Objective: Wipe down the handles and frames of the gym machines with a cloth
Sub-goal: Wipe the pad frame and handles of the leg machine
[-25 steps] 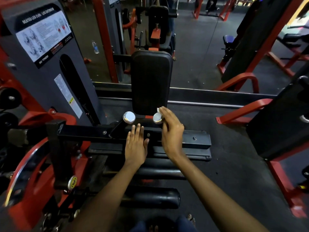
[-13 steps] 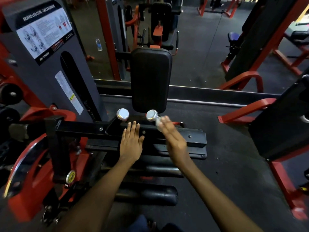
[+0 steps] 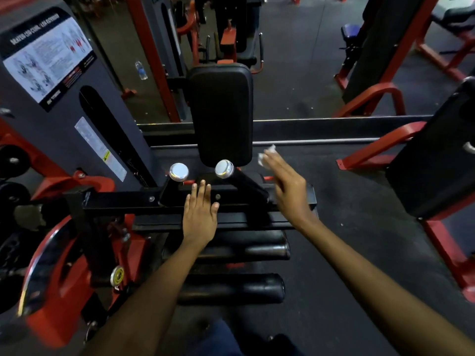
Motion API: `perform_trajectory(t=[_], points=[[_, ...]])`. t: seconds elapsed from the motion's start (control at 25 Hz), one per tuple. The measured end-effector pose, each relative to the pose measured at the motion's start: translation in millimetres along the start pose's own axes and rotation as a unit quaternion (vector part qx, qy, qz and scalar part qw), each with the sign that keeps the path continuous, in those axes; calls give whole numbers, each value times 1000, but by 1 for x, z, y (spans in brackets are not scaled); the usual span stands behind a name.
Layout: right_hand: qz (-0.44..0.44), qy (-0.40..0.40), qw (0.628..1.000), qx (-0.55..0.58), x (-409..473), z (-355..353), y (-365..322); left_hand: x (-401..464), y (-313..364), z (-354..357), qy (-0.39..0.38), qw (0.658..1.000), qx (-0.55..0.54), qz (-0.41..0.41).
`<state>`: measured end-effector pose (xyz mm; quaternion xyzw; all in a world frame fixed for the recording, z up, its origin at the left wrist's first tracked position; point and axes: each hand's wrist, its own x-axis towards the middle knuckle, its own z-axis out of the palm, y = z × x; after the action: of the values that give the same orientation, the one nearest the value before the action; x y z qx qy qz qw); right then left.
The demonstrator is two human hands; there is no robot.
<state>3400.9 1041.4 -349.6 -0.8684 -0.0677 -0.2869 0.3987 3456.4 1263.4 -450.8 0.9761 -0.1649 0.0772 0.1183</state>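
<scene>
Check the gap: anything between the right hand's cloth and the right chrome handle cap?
Nothing in the head view: cloth, right hand, right chrome cap, only dark floor behind.

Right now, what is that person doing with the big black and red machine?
A person is cleaning a gym machine. Their left hand lies flat on the black frame bar, just below two handles with shiny silver caps. Their right hand holds a small white cloth at its fingertips, lifted in the air to the right of the right handle and touching nothing. The black back pad stands behind the handles.
</scene>
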Motion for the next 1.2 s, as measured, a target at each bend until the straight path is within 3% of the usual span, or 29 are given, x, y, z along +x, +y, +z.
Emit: perform_trajectory(t=[0.16, 0.28, 0.4, 0.6, 0.68, 0.76, 0.8, 0.84, 0.96, 1.08, 1.2], points=[[33, -57, 996, 63, 23, 40, -23, 2, -13, 1, 9, 998, 13, 59], [162, -5, 987, -16, -14, 46, 4, 7, -31, -1, 9, 990, 21, 141], [196, 56, 972, -112, -40, 63, 12, 14, -45, 0, 14, 979, 16, 205], [364, 130, 909, -154, -68, 95, -15, 15, -47, -1, 12, 971, -17, 237], [459, 256, 849, -58, -60, 110, -38, 13, -50, -2, 8, 969, -30, 244], [558, 383, 688, 262, -33, 110, -55, 14, -52, -3, 12, 968, -32, 247], [565, 396, 610, 390, -22, 108, -59, 15, -53, -5, 7, 968, -36, 248], [563, 387, 571, 455, -13, 105, -59, 14, -53, -6, 1, 967, -39, 251], [600, 404, 432, 538, 11, 100, -59, 13, -55, -7, 6, 966, -45, 255], [543, 430, 361, 624, 19, 103, -82, 14, -57, -5, 9, 964, -48, 262], [494, 412, 344, 684, 10, 113, -103, 14, -57, -2, 0, 964, -37, 264]])
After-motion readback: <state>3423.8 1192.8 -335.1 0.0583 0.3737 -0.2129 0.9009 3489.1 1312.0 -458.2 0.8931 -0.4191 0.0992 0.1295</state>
